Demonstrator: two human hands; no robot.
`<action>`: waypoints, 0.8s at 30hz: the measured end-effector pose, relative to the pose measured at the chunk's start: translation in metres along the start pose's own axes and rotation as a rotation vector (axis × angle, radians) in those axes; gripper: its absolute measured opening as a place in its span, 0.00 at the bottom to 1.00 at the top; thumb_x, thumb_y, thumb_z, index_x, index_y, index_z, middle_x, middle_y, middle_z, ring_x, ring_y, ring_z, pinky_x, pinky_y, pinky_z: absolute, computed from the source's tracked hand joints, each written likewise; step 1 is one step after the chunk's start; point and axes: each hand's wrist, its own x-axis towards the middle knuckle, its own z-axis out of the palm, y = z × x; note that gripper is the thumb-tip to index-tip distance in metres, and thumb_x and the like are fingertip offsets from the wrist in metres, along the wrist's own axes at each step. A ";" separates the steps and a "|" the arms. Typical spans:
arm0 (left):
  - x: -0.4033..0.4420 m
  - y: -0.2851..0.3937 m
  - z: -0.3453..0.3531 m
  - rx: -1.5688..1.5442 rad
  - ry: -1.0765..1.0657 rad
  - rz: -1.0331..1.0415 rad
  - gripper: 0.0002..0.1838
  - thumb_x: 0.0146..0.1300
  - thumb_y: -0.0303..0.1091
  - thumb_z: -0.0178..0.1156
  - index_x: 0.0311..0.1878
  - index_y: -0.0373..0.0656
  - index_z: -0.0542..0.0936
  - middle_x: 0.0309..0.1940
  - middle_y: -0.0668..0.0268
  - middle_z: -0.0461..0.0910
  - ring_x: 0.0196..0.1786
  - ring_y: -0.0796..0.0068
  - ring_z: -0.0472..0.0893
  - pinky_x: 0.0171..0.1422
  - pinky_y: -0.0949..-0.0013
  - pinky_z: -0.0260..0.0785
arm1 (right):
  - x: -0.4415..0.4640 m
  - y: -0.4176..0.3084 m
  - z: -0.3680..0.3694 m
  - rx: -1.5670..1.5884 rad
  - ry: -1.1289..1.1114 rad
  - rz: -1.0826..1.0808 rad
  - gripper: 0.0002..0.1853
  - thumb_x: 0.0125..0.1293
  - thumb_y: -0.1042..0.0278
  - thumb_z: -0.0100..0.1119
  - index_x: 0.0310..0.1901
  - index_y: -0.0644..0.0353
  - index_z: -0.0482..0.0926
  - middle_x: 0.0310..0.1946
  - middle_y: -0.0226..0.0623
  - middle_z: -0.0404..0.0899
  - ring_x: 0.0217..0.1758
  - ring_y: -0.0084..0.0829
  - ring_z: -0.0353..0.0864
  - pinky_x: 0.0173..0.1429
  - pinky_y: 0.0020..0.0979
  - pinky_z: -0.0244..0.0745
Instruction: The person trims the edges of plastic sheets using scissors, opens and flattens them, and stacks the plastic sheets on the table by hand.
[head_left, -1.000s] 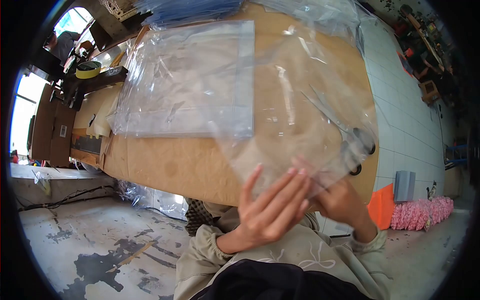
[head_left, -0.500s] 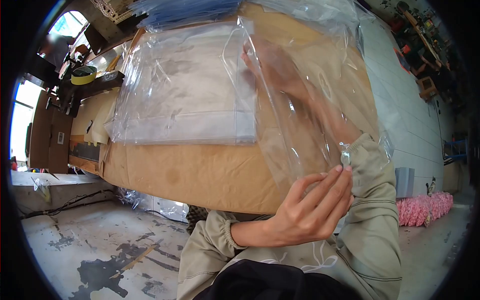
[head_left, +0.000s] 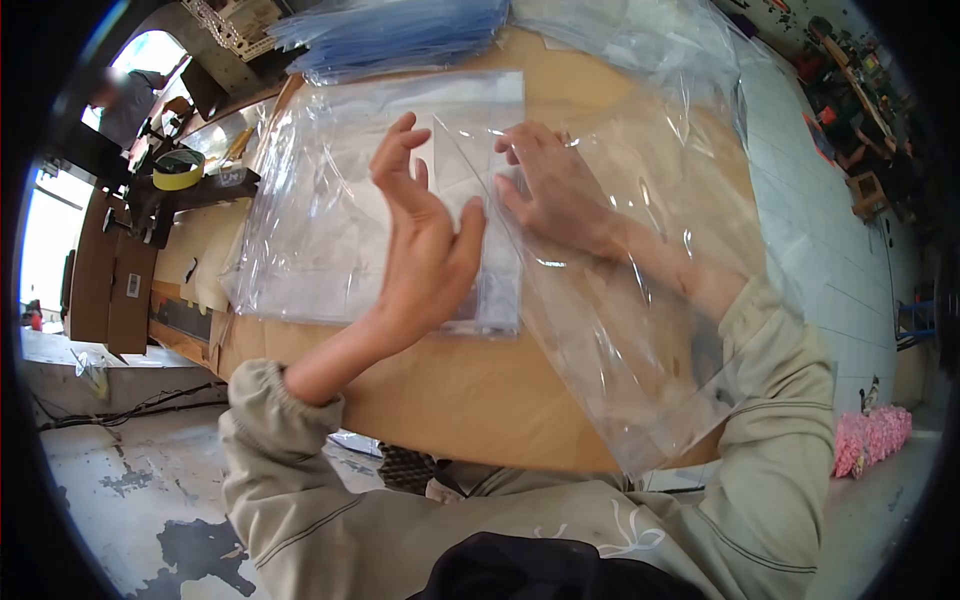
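My left hand (head_left: 425, 250) is raised over a flat stack of clear plastic bags (head_left: 340, 230), fingers spread and bent, holding nothing. To its right, my right hand (head_left: 555, 185) shows through a large clear plastic bag (head_left: 650, 370) that covers the hand and forearm. Whether the arm is inside this bag or only beneath it, I cannot tell. The right hand's fingers are curved and apart from the thumb, with no grip visible. The clear bag slants across the right side of the table, one corner reaching the front edge near my lap.
Brown cardboard (head_left: 420, 400) covers the table. Bluish plastic sheets (head_left: 400, 35) are piled at the back, beside more clear film (head_left: 620, 35). A yellow tape roll (head_left: 178, 170) sits at the left. A pink bundle (head_left: 872, 440) lies on the floor at the right.
My left hand has let go of the clear bag's near edge and moved up and left over the stack. My right hand has shifted slightly down and right, and the bag has spread flatter.
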 end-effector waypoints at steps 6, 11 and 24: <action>-0.004 -0.034 0.017 0.048 -0.020 0.232 0.35 0.58 0.20 0.52 0.64 0.38 0.43 0.68 0.34 0.39 0.71 0.37 0.47 0.72 0.45 0.43 | -0.005 -0.006 -0.016 -0.156 -0.052 -0.265 0.17 0.55 0.65 0.58 0.46 0.63 0.75 0.53 0.38 0.73 0.55 0.37 0.71 0.57 0.39 0.65; -0.013 -0.035 0.013 0.133 -0.084 0.165 0.38 0.62 0.25 0.55 0.67 0.36 0.43 0.63 0.39 0.54 0.64 0.45 0.63 0.68 0.50 0.49 | -0.005 0.016 -0.026 -0.133 -0.077 -0.533 0.13 0.54 0.69 0.61 0.41 0.59 0.75 0.45 0.39 0.75 0.49 0.36 0.74 0.52 0.37 0.68; -0.003 -0.019 -0.005 0.280 -0.043 0.097 0.33 0.59 0.28 0.61 0.63 0.37 0.54 0.47 0.53 0.67 0.50 0.57 0.69 0.54 0.60 0.57 | 0.000 0.010 -0.010 -0.210 0.303 -0.152 0.38 0.49 0.61 0.68 0.63 0.51 0.61 0.58 0.42 0.63 0.64 0.46 0.61 0.66 0.57 0.51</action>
